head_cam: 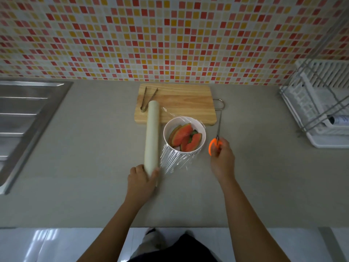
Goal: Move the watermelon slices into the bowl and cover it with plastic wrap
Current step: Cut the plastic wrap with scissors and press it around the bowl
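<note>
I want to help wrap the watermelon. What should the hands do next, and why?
Probably bring the scissors in the right hand over to cut the plastic wrap beside the roll. The film already lies over the bowl but is joined to the roll the left hand holds.

One head-worn wide-angle view looks steeply down, close over the countertop [94, 186].

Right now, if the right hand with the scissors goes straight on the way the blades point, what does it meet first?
The right hand holds the scissors pointing away, toward the wall. Their tips already reach the cutting board's metal handle loop, so probably that comes first, though depth is unclear.
</note>
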Tool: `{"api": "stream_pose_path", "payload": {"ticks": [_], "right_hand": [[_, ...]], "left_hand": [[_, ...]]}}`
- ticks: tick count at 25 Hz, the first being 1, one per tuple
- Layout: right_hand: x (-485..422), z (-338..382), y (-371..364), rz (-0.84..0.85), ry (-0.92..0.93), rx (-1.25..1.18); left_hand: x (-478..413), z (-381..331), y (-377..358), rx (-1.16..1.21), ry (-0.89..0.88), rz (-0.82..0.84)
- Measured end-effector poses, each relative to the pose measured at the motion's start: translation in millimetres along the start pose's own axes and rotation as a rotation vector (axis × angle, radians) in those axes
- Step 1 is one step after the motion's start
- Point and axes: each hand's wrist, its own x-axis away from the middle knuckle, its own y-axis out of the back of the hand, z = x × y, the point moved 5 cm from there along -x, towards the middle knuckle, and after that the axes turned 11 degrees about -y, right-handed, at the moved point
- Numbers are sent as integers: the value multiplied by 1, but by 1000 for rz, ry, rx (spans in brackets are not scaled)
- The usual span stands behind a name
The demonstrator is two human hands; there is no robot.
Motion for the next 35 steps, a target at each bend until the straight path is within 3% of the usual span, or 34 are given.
{"api": "stream_pose_path", "payload": {"ticks": [6, 10, 20, 35], "right_hand": [[32, 25, -43, 407, 47, -392], [60, 6, -63, 524, -11, -446], [144, -34, -78, 508, -124, -472], [228, -55, -91, 650, -359, -339]], "left_hand": [[1, 11, 2, 134, 8, -9], [-1, 20, -2, 158, 19, 14], [-6, 14, 5, 189, -26, 50], [4, 10, 12, 269, -39, 119]]}}
